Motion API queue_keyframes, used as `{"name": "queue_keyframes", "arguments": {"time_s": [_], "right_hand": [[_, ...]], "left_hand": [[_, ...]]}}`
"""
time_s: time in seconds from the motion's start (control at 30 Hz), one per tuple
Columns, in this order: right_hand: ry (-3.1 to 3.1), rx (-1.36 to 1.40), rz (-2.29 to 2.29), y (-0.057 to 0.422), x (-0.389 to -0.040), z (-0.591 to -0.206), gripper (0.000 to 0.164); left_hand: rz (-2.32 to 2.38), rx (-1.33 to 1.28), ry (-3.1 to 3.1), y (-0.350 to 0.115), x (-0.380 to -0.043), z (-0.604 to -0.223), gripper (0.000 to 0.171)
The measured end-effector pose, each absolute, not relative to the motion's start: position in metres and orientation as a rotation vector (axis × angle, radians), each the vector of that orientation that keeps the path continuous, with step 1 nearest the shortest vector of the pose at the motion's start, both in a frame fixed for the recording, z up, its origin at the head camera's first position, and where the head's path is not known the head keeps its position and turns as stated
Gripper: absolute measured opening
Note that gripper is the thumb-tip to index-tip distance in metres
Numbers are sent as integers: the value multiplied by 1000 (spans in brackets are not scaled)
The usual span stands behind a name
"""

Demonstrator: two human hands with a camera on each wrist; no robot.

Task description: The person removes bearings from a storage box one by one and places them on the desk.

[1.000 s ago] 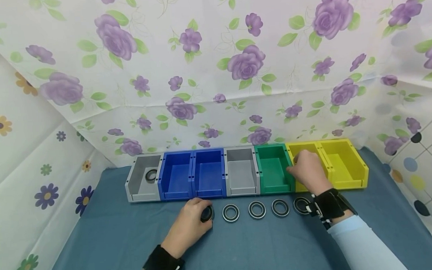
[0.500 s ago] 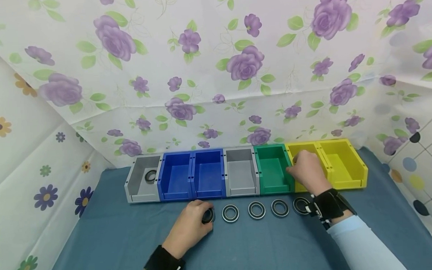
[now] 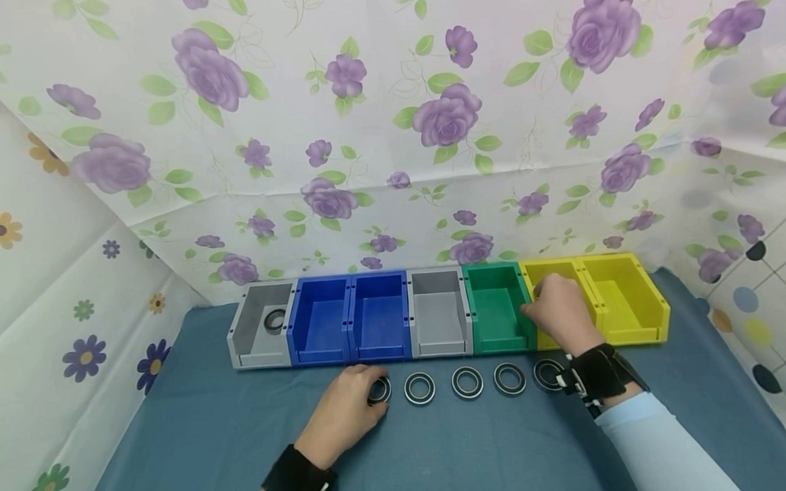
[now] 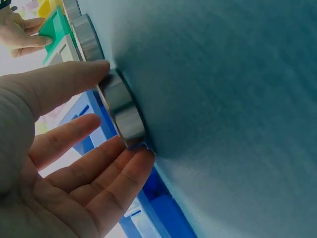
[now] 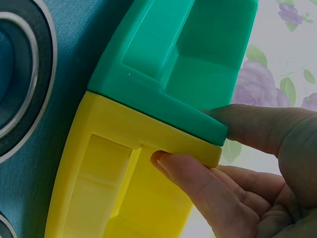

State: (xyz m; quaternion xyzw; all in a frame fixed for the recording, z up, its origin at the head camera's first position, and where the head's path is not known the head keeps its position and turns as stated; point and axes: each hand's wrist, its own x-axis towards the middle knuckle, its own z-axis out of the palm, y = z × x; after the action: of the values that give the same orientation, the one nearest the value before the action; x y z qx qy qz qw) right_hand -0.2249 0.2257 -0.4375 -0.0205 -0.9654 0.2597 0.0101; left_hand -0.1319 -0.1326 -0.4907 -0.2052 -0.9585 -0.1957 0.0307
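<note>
My left hand (image 3: 340, 413) spans a ball bearing (image 4: 123, 109) at the left end of a row on the cloth, thumb at one side of its rim and fingertips at the other. In the head view, the fingers partly cover that bearing. My right hand (image 3: 562, 312) pinches the adjoining side walls of the green bin (image 5: 148, 99) and a yellow bin (image 5: 94, 163). Its thumb reaches into the green bin and a finger into the yellow one. More bearings lie to the right: one (image 3: 420, 388), another (image 3: 467, 382), a third (image 3: 509, 379) and one by the right wrist (image 3: 547, 374).
The bins stand side by side along the back: a grey bin (image 3: 262, 357) with a bearing (image 3: 275, 320) inside, two blue bins (image 3: 322, 355), another grey bin (image 3: 442, 341), then green and yellow ones. A flowered sheet (image 3: 389, 130) hangs behind them. Blue cloth (image 3: 439, 453) covers the table.
My left hand has shifted slightly toward me and right with its bearing, which now shows more of its ring face. The right hand stays at the bin walls.
</note>
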Motion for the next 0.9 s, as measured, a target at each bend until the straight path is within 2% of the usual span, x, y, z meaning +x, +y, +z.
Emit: {"name": "queue_keyframes", "arguments": {"time_s": [0.3, 0.9], "right_hand": [[-3015, -64, 812, 226, -225, -438, 34], [-3039, -78, 805, 227, -226, -437, 29]], "left_hand": [[-641, -553, -2834, -140, -136, -471, 44], [-613, -359, -2518, -198, -175, -436, 45]]}}
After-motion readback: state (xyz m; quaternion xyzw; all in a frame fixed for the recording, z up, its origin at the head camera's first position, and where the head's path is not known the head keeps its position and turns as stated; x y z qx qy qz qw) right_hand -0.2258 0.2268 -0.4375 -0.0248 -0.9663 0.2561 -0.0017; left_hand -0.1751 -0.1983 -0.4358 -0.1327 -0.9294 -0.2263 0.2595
